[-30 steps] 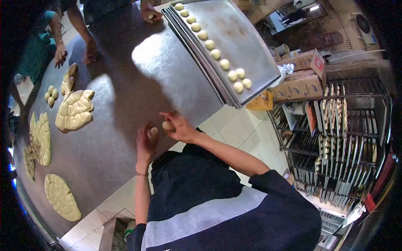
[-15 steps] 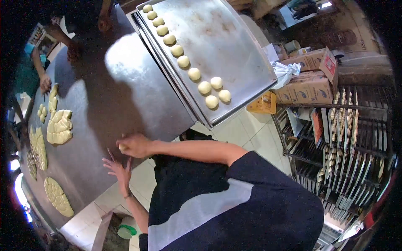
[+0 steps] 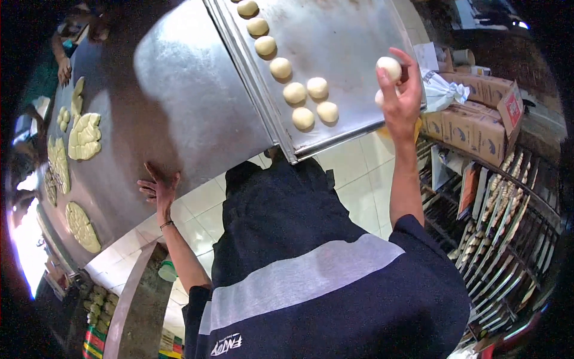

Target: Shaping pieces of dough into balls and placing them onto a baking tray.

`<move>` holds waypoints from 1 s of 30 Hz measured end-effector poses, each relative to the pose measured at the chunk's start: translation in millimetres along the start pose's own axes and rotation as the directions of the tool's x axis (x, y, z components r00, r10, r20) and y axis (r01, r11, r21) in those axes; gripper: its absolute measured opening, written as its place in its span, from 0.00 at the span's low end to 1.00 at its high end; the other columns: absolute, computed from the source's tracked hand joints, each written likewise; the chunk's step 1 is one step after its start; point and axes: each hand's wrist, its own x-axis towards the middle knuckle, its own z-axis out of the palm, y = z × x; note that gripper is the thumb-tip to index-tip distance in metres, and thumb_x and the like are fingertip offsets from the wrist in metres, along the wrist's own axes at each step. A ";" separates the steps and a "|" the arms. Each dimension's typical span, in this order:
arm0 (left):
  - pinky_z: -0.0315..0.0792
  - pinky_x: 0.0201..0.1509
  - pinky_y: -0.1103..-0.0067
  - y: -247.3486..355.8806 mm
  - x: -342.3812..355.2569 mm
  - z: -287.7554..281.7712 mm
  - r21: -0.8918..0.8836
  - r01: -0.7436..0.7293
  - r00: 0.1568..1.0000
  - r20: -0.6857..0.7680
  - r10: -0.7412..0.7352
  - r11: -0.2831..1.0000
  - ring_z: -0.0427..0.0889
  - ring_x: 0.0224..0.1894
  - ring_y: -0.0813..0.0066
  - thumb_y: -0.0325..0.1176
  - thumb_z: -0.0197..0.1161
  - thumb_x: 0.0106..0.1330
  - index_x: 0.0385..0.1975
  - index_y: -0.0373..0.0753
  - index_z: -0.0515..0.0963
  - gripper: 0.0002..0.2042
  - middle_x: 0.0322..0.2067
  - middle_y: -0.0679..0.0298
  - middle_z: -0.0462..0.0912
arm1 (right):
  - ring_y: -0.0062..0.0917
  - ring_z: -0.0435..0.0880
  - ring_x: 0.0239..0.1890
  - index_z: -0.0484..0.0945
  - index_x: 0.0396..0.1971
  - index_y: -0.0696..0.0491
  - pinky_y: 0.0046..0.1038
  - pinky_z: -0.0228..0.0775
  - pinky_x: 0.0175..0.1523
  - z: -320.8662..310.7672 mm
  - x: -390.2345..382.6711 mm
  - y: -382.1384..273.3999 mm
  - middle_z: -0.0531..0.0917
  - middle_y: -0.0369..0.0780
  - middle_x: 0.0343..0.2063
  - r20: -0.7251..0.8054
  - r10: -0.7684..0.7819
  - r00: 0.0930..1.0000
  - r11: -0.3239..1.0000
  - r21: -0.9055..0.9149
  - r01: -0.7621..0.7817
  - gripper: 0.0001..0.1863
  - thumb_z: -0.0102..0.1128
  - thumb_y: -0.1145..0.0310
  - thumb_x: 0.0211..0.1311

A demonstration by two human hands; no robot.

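Observation:
My right hand (image 3: 403, 103) is raised over the near right corner of the metal baking tray (image 3: 353, 42), its fingers curled round a smooth pale dough ball (image 3: 389, 69). A second pale dough ball (image 3: 379, 98) shows beside the palm, partly hidden; I cannot tell whether that one is held. On the tray, a line of round dough balls (image 3: 265, 45) runs down the left side, and a small group ends it with a dough ball (image 3: 303, 118) near the front edge. My left hand (image 3: 159, 188), fingers spread and nothing in it, is at the near edge of the metal table (image 3: 197, 119).
Flattened, scored dough pieces (image 3: 82, 227) and a lumpy dough mass (image 3: 85, 136) lie on the table's left. Another person's hand (image 3: 64, 70) rests at the far left. Cardboard boxes (image 3: 466, 128) stand right of the tray, above a rack (image 3: 508, 239) of loaded trays.
My right hand has swung from the table, beside my left hand, out to the right over the tray, with a dough ball now plainly visible in it. My left hand stays spread.

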 end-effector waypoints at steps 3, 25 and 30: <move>0.36 0.71 0.32 1.8 2.1 -2.1 0.123 0.018 1.000 0.021 -0.021 0.992 0.27 0.77 0.30 0.74 0.64 0.56 0.79 0.56 0.33 0.60 0.76 0.37 0.23 | 0.25 0.81 0.38 0.77 0.53 0.54 0.29 0.76 0.44 10.5 -6.9 23.4 0.80 0.40 0.40 -0.062 -0.098 0.993 0.976 -0.198 0.084 0.20 0.68 0.65 0.65; 0.29 0.69 0.30 31.1 -18.5 -31.7 -0.174 0.049 0.997 0.064 -0.038 0.983 0.15 0.75 0.25 0.72 0.69 0.53 0.78 0.68 0.28 0.62 0.74 0.33 0.14 | 0.44 0.78 0.53 0.70 0.67 0.46 0.43 0.72 0.58 81.7 -67.9 49.2 0.76 0.44 0.54 0.337 0.046 0.940 0.846 -0.514 0.142 0.29 0.61 0.74 0.66; 0.24 0.66 0.28 37.3 -23.9 -38.7 -0.253 -0.017 0.998 0.049 0.030 0.967 0.11 0.73 0.24 0.70 0.70 0.55 0.79 0.66 0.28 0.62 0.72 0.30 0.13 | 0.51 0.76 0.56 0.68 0.69 0.54 0.45 0.70 0.61 76.1 -72.1 58.9 0.76 0.53 0.55 0.351 0.034 0.936 0.858 -0.490 0.153 0.31 0.61 0.73 0.65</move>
